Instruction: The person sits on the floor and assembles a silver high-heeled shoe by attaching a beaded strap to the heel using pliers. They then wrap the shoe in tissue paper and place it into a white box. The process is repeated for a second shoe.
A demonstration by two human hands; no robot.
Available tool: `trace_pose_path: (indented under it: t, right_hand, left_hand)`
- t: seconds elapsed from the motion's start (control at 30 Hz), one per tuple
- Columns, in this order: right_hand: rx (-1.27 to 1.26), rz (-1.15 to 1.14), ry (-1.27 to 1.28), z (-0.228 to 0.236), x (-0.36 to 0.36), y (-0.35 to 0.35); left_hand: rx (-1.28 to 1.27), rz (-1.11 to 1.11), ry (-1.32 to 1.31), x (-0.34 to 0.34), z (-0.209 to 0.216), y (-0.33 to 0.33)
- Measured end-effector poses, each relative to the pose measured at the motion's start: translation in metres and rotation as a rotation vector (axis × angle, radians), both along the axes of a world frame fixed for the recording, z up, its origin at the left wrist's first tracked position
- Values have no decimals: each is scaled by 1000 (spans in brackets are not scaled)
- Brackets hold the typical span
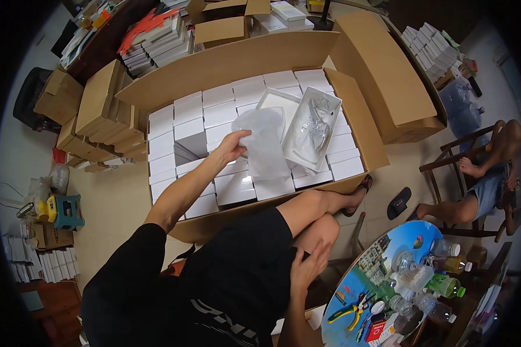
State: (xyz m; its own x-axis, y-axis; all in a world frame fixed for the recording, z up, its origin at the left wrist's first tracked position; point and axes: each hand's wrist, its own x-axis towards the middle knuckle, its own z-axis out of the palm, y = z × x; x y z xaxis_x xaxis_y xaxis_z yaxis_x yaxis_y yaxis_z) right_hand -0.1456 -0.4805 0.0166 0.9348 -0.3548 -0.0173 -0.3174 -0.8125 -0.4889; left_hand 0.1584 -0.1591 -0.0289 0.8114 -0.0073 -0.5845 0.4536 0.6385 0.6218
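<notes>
My left hand [233, 147] reaches over a large cardboard carton and pinches a limp, translucent white plastic bag [266, 151]. Under the bag lie white boxes [237, 188], packed in rows inside the carton. Just right of the bag, an uncovered white box [297, 137] rests tilted on top of the rows. Clear plastic wrapping [314, 128] fills it, around a silvery item I cannot make out. Partly behind the bag is a shallow white tray or lid [279, 102]. My right hand [310, 267] lies by my bent knee, fingers spread, holding nothing.
The carton's flaps [382, 69] stand folded outward. At lower right, a round table [353, 277] carries bottles [446, 285] and pliers [344, 312]. Another person's bare legs [454, 211] show beside a wooden chair [446, 162]. Brown cartons [98, 104] are stacked at left.
</notes>
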Motion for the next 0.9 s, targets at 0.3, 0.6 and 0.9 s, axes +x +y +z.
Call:
trace_pose_path:
  t: [0.3, 0.6, 0.9]
  right_hand:
    - [-6, -132, 200, -19, 6, -15]
    - [36, -138, 201, -15, 9, -16]
    - [373, -81, -233, 6, 23, -27]
  left_hand:
    - [1136, -34, -538, 10, 56, -99]
    - [784, -429, -38, 103, 27, -223]
    - [184, -449, -332, -13, 122, -125]
